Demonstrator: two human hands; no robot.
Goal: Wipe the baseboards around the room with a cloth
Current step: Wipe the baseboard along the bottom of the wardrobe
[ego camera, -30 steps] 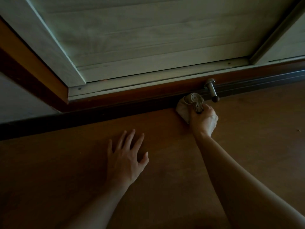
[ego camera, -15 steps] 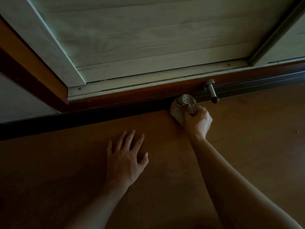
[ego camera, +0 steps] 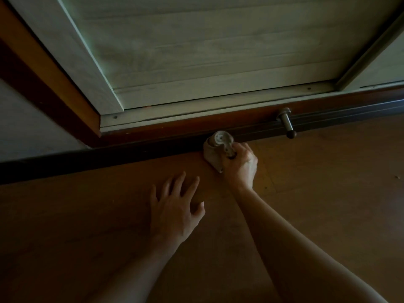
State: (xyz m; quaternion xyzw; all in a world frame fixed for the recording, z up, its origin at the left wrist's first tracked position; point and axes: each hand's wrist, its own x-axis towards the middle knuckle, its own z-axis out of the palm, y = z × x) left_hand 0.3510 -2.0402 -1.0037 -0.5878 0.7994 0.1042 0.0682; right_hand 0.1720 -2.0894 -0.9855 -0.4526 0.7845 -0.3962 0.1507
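Right hand is down at the wall, fingers curled tight round a bunched pale cloth, and the cloth is pressed against the dark baseboard right where it meets the wooden floor. Left hand is flat on the floor, fingers spread wide, just beside the right wrist. A metal doorstop juts from the baseboard, off to the right of the cloth.
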